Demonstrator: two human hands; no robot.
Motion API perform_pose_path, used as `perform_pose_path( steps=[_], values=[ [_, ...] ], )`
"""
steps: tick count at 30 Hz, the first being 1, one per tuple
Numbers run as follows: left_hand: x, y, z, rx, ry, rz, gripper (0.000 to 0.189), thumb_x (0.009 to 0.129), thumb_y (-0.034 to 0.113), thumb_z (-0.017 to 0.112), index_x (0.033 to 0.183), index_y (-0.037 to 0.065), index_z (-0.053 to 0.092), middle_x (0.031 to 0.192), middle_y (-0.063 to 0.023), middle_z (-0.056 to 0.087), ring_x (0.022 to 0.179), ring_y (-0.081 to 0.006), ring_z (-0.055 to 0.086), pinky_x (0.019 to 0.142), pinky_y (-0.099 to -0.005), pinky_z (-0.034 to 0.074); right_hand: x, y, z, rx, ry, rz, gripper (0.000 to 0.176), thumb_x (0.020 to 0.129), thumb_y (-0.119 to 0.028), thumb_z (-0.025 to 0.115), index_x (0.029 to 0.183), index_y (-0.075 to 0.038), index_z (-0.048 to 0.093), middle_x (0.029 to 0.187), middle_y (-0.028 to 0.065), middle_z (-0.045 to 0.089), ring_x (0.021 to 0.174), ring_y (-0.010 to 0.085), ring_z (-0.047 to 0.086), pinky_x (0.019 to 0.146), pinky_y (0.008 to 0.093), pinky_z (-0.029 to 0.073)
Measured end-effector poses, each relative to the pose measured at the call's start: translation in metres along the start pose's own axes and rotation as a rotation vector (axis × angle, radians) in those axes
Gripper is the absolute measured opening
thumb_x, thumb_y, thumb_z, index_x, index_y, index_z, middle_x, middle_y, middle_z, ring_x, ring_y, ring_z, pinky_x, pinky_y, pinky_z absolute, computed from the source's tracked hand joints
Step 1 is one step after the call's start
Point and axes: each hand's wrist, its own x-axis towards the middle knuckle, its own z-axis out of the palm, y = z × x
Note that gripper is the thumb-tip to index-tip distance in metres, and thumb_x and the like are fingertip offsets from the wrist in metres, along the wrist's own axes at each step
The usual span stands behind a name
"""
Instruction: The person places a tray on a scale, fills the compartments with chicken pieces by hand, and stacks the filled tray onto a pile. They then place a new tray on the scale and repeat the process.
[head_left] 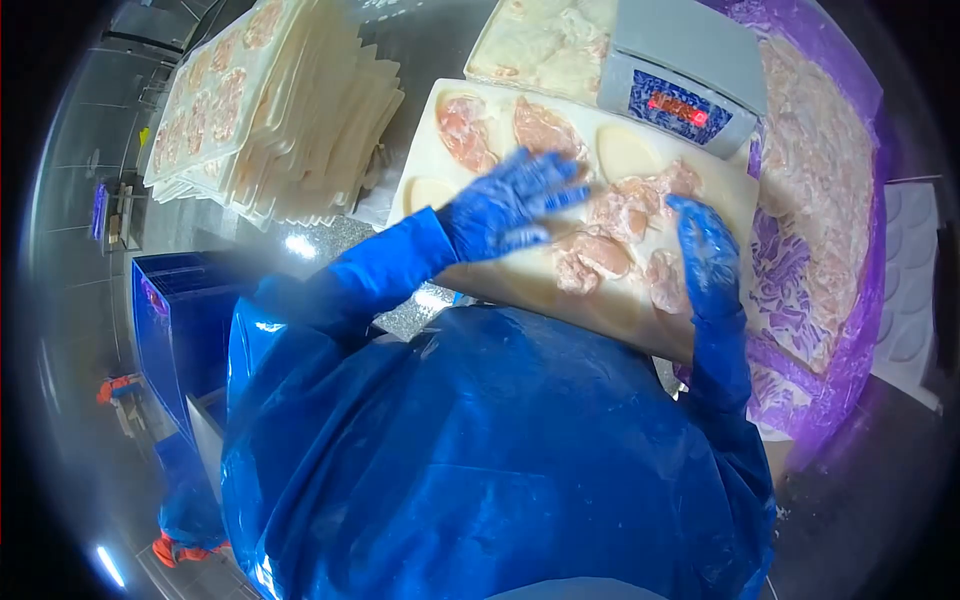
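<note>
A white tray with rounded hollows (560,283) lies in front of me. Blue gloves cover both hands. My left hand (515,205) is over the tray's middle, fingers spread and slightly blurred, with nothing in it. Just beyond it, one raw chicken piece (548,128) fills a hollow, and another chicken piece (466,132) sits in the far left hollow. My right hand (708,255) is at the tray's right side, fingers loosely bent and not visibly closed on anything. Beside it lie a loose heap of chicken (635,208) and a smaller chicken piece (665,280). Nearer me is a chicken fillet (598,260).
A scale with a red display (682,108) stands behind the tray. On the right is a purple-lined container (860,330) of raw chicken. A tall stack of white trays (310,120) rises at the left, above a blue bin (180,320). Another hollowed tray (908,280) is far right.
</note>
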Motion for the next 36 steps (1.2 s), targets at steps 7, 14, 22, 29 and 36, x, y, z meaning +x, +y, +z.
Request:
perform_pose_path(
  steps=[7, 14, 22, 29, 36],
  values=[
    [0.017, -0.100, 0.015, 0.039, 0.253, -0.088, 0.035, 0.080, 0.008, 0.058, 0.115, 0.006, 0.064, 0.119, -0.0161, 0.062, 0.114, -0.0372, 0.055, 0.102, -0.0461, 0.043, 0.061, -0.016, 0.110, -0.446, -0.074, -0.336, 0.020, 0.086, -0.010, 0.057, 0.102, -0.012, 0.070, 0.105, 0.0043, 0.067, 0.098, 0.0251, 0.062, 0.084, 0.0406, 0.049],
    [0.002, -0.021, 0.039, -0.036, 0.257, -0.152, 0.045, 0.087, 0.021, 0.058, 0.129, 0.006, 0.056, 0.119, -0.0178, 0.059, 0.109, -0.0374, 0.055, 0.098, -0.0458, 0.043, 0.153, 0.020, 0.114, -0.502, 0.021, -0.576, 0.020, 0.084, -0.017, 0.059, 0.098, -0.019, 0.073, 0.124, 0.0031, 0.064, 0.111, 0.0259, 0.056, 0.089, 0.0431, 0.046],
    [-0.005, -0.021, 0.047, 0.170, 0.300, -0.150, 0.046, 0.093, 0.021, 0.055, 0.137, 0.007, 0.053, 0.136, -0.0170, 0.055, 0.126, -0.0357, 0.051, 0.112, -0.0523, 0.033, 0.103, -0.032, 0.108, -0.604, -0.257, -0.364, 0.041, 0.085, -0.011, 0.054, 0.124, -0.007, 0.063, 0.116, 0.0088, 0.067, 0.110, 0.0229, 0.061, 0.098, 0.0376, 0.045],
    [0.016, -0.042, 0.011, 0.064, 0.521, -0.324, 0.057, 0.098, 0.032, 0.053, 0.150, 0.011, 0.040, 0.152, -0.0178, 0.040, 0.144, -0.0360, 0.033, 0.118, -0.0527, 0.022, 0.051, -0.034, 0.111, -0.587, -0.228, -0.428, 0.041, 0.094, -0.014, 0.051, 0.134, -0.009, 0.059, 0.147, 0.0115, 0.049, 0.143, 0.0273, 0.036, 0.120, 0.0508, 0.020],
    [0.046, -0.053, 0.048, 0.178, 0.542, -0.551, 0.069, 0.097, 0.042, 0.051, 0.156, 0.015, 0.026, 0.160, -0.0220, 0.023, 0.148, -0.0404, 0.021, 0.118, -0.0581, 0.013, -0.001, 0.018, 0.013, -0.427, 0.006, -0.076, 0.035, 0.090, -0.013, 0.064, 0.125, -0.010, 0.065, 0.133, 0.0098, 0.060, 0.132, 0.0252, 0.048, 0.111, 0.0477, 0.036]
  ],
)
